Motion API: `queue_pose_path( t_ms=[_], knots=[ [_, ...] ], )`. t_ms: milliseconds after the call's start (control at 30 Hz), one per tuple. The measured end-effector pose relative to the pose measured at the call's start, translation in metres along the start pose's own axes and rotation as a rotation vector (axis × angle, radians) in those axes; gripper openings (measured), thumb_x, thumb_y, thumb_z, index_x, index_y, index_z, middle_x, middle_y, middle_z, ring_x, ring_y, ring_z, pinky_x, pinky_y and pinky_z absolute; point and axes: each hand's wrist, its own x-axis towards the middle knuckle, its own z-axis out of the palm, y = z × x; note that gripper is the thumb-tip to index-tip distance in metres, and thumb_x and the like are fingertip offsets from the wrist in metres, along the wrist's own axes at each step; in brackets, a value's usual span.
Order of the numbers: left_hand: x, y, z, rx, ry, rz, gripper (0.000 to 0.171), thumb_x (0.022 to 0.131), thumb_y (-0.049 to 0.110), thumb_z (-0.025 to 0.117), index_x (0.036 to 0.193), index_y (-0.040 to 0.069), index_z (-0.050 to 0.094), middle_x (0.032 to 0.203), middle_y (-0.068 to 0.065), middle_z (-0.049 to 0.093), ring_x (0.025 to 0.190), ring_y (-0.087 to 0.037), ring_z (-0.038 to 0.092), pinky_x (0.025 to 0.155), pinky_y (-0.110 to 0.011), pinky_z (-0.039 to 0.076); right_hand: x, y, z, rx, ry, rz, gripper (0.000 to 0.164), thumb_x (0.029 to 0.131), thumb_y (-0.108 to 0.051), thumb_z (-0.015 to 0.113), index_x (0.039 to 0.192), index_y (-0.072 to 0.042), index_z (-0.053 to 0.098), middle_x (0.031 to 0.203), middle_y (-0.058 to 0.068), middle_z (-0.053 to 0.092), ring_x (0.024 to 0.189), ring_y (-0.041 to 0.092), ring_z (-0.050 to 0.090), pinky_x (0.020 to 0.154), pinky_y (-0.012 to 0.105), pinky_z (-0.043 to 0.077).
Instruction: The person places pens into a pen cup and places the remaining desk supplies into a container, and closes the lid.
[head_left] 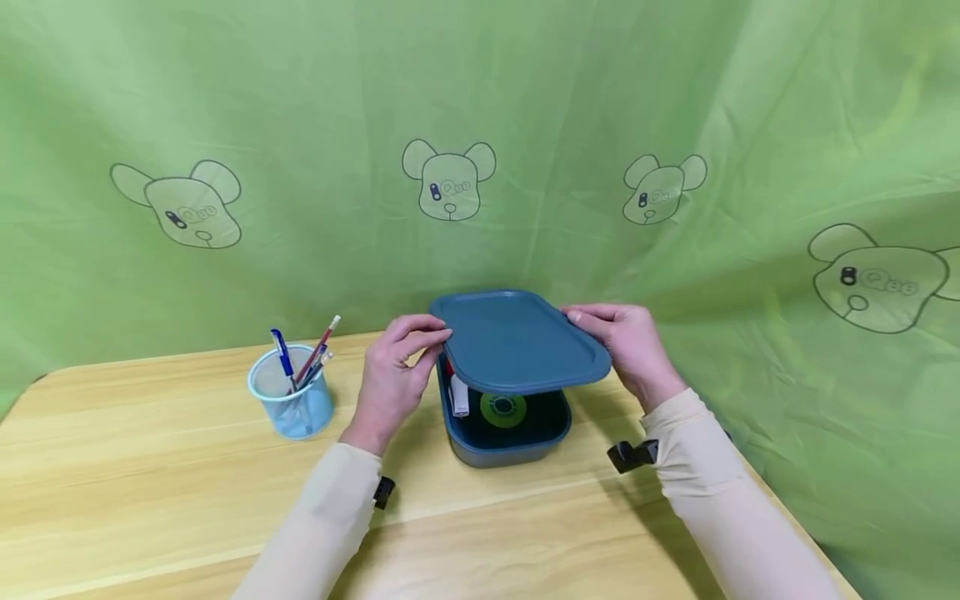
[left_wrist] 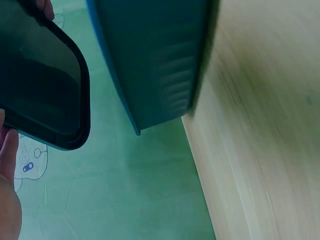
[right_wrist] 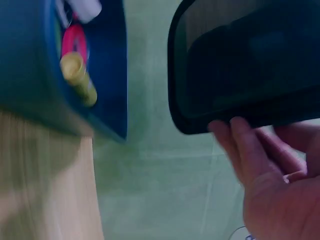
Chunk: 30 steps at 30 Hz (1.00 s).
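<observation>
A dark blue lid (head_left: 517, 342) is held above a blue storage box (head_left: 498, 457), covering the back part of its opening from the head view. My left hand (head_left: 393, 375) pinches the lid's left edge between thumb and fingers. At the right edge, my right hand (head_left: 630, 346) grips it too, thumb on top. The right wrist view shows the lid (right_wrist: 250, 65) apart from the box's rim. Inside the box lie a green round thing (head_left: 513, 410), a white item (head_left: 459, 398), a pink ring-shaped thing (right_wrist: 75, 37) and a yellowish cylinder (right_wrist: 86, 90).
A light blue mesh pen cup (head_left: 300, 412) with pens and a pencil stands on the wooden table (head_left: 150, 483), left of the box. Behind and to the right hangs a green curtain (head_left: 315, 100) printed with bear heads, close to the table's edge.
</observation>
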Motion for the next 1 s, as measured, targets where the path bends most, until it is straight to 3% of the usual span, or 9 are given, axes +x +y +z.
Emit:
queue_pose_path(
  t_ms=[100, 167, 267, 500, 600, 667, 800, 1000],
  knots=[
    [-0.004, 0.000, 0.003, 0.025, -0.001, -0.007, 0.022, 0.081, -0.012, 0.073, 0.099, -0.001, 0.076, 0.113, -0.014, 0.068, 0.107, -0.027, 0.063, 0.091, -0.028, 0.053, 0.002, 0.004, 0.000, 0.044, -0.012, 0.067, 0.035, 0.092, -0.001, 0.067, 0.122, 0.017, 0.059, 0.096, 0.002, 0.074, 0.074, 0.011, 0.069, 0.066, 0.020, 0.057],
    [-0.006, 0.000, 0.005, 0.027, -0.002, -0.053, 0.022, 0.081, -0.012, 0.073, 0.101, -0.002, 0.076, 0.119, -0.016, 0.067, 0.110, -0.028, 0.063, 0.091, -0.027, 0.053, 0.002, 0.008, 0.001, 0.056, -0.006, 0.078, 0.037, 0.091, 0.003, 0.066, 0.124, 0.018, 0.056, 0.096, 0.002, 0.073, 0.075, 0.011, 0.069, 0.067, 0.020, 0.057],
    [-0.009, 0.002, 0.007, -0.003, -0.009, -0.177, 0.024, 0.085, -0.010, 0.071, 0.107, -0.002, 0.074, 0.124, -0.016, 0.064, 0.112, -0.027, 0.062, 0.090, -0.023, 0.051, 0.003, 0.012, 0.004, 0.074, 0.018, 0.077, 0.036, 0.091, 0.004, 0.066, 0.124, 0.017, 0.057, 0.098, 0.004, 0.073, 0.079, 0.012, 0.069, 0.070, 0.022, 0.057],
    [-0.009, 0.007, 0.006, -0.172, -0.055, -0.515, 0.029, 0.091, -0.005, 0.064, 0.120, -0.003, 0.066, 0.128, -0.010, 0.060, 0.118, -0.019, 0.059, 0.090, -0.019, 0.050, 0.001, 0.015, 0.011, 0.094, 0.063, 0.077, 0.041, 0.091, 0.004, 0.066, 0.127, 0.017, 0.054, 0.100, 0.005, 0.073, 0.085, 0.011, 0.069, 0.076, 0.022, 0.057],
    [-0.011, 0.006, 0.004, -0.244, -0.101, -0.614, 0.031, 0.093, -0.001, 0.061, 0.124, -0.004, 0.063, 0.135, -0.009, 0.057, 0.123, -0.017, 0.054, 0.093, -0.019, 0.048, 0.000, 0.016, 0.015, 0.094, 0.083, 0.073, 0.041, 0.091, 0.005, 0.065, 0.128, 0.017, 0.054, 0.102, 0.006, 0.072, 0.086, 0.010, 0.069, 0.079, 0.022, 0.056],
    [-0.012, 0.006, 0.003, -0.294, -0.136, -0.658, 0.033, 0.094, 0.002, 0.061, 0.127, -0.005, 0.060, 0.139, -0.009, 0.053, 0.127, -0.016, 0.051, 0.095, -0.019, 0.046, -0.001, 0.018, 0.016, 0.075, 0.092, 0.072, 0.039, 0.091, 0.005, 0.064, 0.127, 0.016, 0.055, 0.105, 0.010, 0.071, 0.087, 0.010, 0.069, 0.080, 0.022, 0.056],
    [-0.014, 0.008, 0.000, -0.344, -0.221, -0.675, 0.040, 0.094, 0.004, 0.063, 0.131, -0.010, 0.054, 0.147, -0.013, 0.042, 0.134, -0.020, 0.042, 0.101, -0.021, 0.042, -0.002, 0.024, 0.017, 0.008, 0.092, 0.107, 0.037, 0.093, 0.003, 0.063, 0.127, 0.014, 0.057, 0.118, 0.021, 0.065, 0.088, 0.009, 0.069, 0.083, 0.022, 0.055],
    [-0.020, 0.006, 0.002, -0.266, -0.365, -0.664, 0.050, 0.095, 0.008, 0.063, 0.138, -0.010, 0.044, 0.154, -0.015, 0.030, 0.138, -0.020, 0.034, 0.104, -0.021, 0.037, -0.002, 0.035, 0.016, -0.107, 0.060, 0.135, 0.036, 0.095, 0.002, 0.060, 0.130, 0.011, 0.056, 0.129, 0.027, 0.056, 0.098, 0.012, 0.067, 0.087, 0.022, 0.053]
  ],
)
